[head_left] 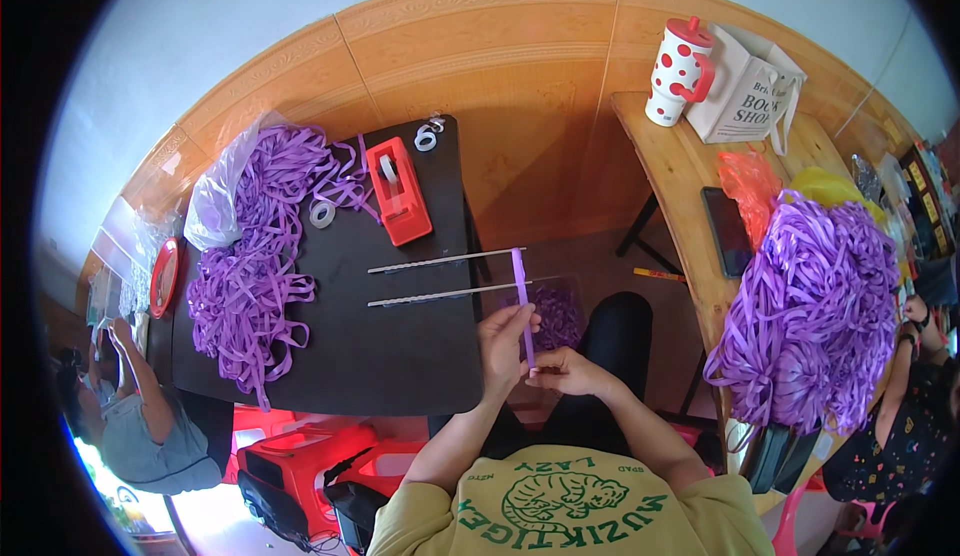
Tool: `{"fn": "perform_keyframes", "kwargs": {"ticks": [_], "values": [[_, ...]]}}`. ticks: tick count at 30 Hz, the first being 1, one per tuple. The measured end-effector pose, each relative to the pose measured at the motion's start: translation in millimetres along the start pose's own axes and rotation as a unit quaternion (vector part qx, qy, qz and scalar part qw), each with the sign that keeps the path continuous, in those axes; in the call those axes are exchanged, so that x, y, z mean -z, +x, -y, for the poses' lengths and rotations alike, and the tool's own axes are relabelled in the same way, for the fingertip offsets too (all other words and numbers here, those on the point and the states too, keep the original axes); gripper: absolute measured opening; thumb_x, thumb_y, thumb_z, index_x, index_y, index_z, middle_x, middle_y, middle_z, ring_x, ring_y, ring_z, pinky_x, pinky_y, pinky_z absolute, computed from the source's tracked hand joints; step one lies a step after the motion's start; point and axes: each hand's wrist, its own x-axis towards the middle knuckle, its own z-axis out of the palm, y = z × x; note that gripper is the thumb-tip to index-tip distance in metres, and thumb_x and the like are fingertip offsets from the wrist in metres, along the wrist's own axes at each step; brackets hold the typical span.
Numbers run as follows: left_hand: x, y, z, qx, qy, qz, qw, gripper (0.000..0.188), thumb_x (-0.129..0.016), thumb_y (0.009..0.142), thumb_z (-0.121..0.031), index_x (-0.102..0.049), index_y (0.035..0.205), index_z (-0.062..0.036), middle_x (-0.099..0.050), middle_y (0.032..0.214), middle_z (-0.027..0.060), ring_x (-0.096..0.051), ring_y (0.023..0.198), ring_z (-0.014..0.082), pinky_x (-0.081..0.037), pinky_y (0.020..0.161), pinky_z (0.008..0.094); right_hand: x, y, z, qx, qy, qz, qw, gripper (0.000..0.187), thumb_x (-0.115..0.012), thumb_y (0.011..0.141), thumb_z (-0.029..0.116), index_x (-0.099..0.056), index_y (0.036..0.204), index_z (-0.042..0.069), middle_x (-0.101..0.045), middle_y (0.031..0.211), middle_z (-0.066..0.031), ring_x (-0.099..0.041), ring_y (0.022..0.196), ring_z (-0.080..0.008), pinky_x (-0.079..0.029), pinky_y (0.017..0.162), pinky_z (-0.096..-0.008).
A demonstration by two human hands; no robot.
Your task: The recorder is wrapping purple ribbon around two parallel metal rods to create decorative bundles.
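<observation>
A strip of purple ribbon (519,274) runs from the tips of two thin metal rods down to my hands. The rods, a far rod (440,260) and a near rod (440,295), lie side by side on the dark table and stick out past its right edge. My left hand (507,342) pinches the ribbon below the near rod. Lower down, my right hand (574,370) has its thumb and fingers closed on the ribbon's lower end. Beneath the rods, partly hidden by my hands, a clear bin (572,296) holds purple pieces.
The dark table (370,356) carries a purple ribbon heap (245,296), a red tape dispenser (400,191) and tape rolls (322,214). On the wooden table (690,216) are another ribbon pile (820,306), a phone (726,231) and a spotted tumbler (680,71). People sit at both sides.
</observation>
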Motion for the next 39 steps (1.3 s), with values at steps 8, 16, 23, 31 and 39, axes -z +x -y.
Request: {"fn": "perform_keyframes", "kwargs": {"ticks": [8,16,23,31,39], "values": [[5,-2,5,-0.037,0.01,-0.002,0.999,0.011,-0.063,0.086,-0.011,-0.066,0.089,-0.0009,-0.064,0.075,0.0056,-0.059,0.067,0.0108,-0.046,0.068,0.0229,-13,-10,4,0.087,0.038,-0.149,0.984,0.018,-0.061,0.08,-0.001,-0.062,0.098,0.001,-0.061,0.085,-0.0074,-0.056,0.07,-0.0119,-0.045,0.064,-0.0252],[7,-15,12,-0.026,0.041,-0.004,0.999,0.011,-0.06,0.087,-0.009,-0.065,0.088,0.0007,-0.064,0.073,0.0055,-0.057,0.066,0.0106,-0.045,0.066,0.0225,26,30,44,0.308,-0.304,-0.474,0.767,0.025,-0.064,0.071,-0.006,-0.065,0.094,0.005,-0.058,0.088,-0.0093,-0.058,0.067,-0.0181,-0.045,0.061,-0.0266],[2,-45,5,0.016,0.035,0.035,0.999,0.017,-0.056,0.091,-0.014,-0.062,0.085,0.0,-0.061,0.075,0.0037,-0.055,0.067,0.0089,-0.043,0.063,0.0209,35,38,59,0.426,-0.569,-0.258,0.654,0.034,-0.061,0.063,0.016,-0.066,0.095,0.005,-0.053,0.086,-0.0069,-0.051,0.063,-0.0185,-0.039,0.054,-0.03],[-12,-79,-27,0.04,-0.013,0.083,0.996,0.019,-0.051,0.094,-0.012,-0.062,0.087,0.0015,-0.061,0.076,0.0049,-0.054,0.066,0.0084,-0.044,0.061,0.0209,24,30,65,0.451,-0.577,-0.263,0.628,0.03,-0.066,0.061,0.011,-0.067,0.09,0.002,-0.054,0.084,-0.006,-0.053,0.063,-0.0163,-0.039,0.051,-0.0277],[-8,-84,-33,0.082,-0.01,0.096,0.992,0.019,-0.051,0.094,-0.014,-0.063,0.088,-0.0008,-0.063,0.077,0.0033,-0.056,0.065,0.0076,-0.046,0.063,0.0201,17,30,80,0.471,-0.559,-0.273,0.625,0.021,-0.072,0.063,0.007,-0.066,0.082,0.002,-0.054,0.082,-0.0035,-0.052,0.06,-0.0138,-0.037,0.048,-0.0258]]}}
